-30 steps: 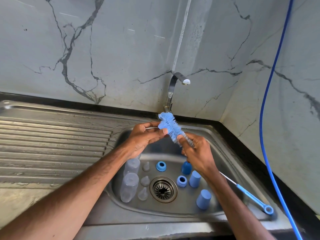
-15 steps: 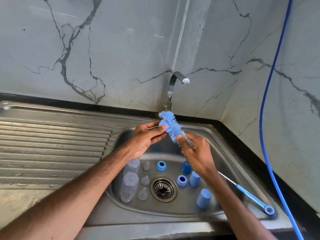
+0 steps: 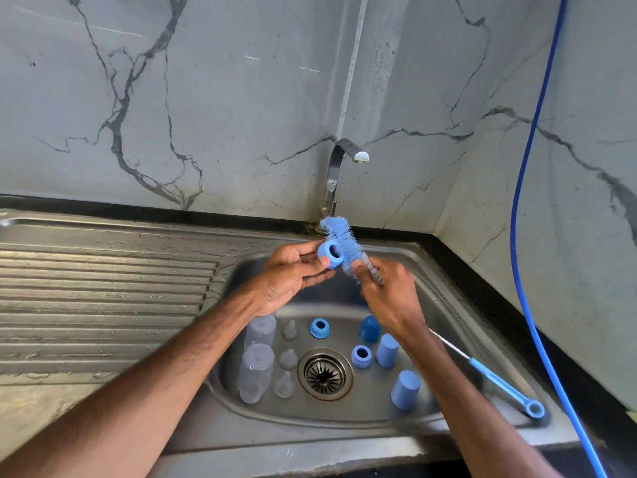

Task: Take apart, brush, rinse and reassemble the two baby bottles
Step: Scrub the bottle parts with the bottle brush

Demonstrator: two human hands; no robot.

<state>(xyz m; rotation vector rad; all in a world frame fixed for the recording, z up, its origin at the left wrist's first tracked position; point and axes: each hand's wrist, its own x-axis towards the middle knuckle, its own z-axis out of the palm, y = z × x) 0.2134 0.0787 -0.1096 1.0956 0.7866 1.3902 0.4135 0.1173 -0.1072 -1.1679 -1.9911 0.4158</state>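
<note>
Above the sink basin (image 3: pixel 448 294), my left hand (image 3: pixel 289 274) pinches a blue bottle collar ring (image 3: pixel 330 254), its opening turned toward me. My right hand (image 3: pixel 389 298) grips the wire stem of a blue bottle brush (image 3: pixel 339 241), whose bristles lie against the ring's right side. The brush's blue handle (image 3: pixel 503 386) trails down to the right. In the basin lie two clear bottles (image 3: pixel 258 360), three clear teats (image 3: pixel 287 358), two more blue rings (image 3: pixel 319 328) and three blue caps (image 3: pixel 387 350).
A steel tap (image 3: pixel 336 174) rises behind the basin, with no water running. A ribbed, wet draining board (image 3: pixel 103 298) lies to the left. A blue hose (image 3: pixel 527 236) hangs along the right wall. The drain strainer (image 3: pixel 325 373) sits mid-basin.
The ring in my left hand has turned so its opening now faces me. The brush has shifted slightly against it. Both hands stay over the basin.
</note>
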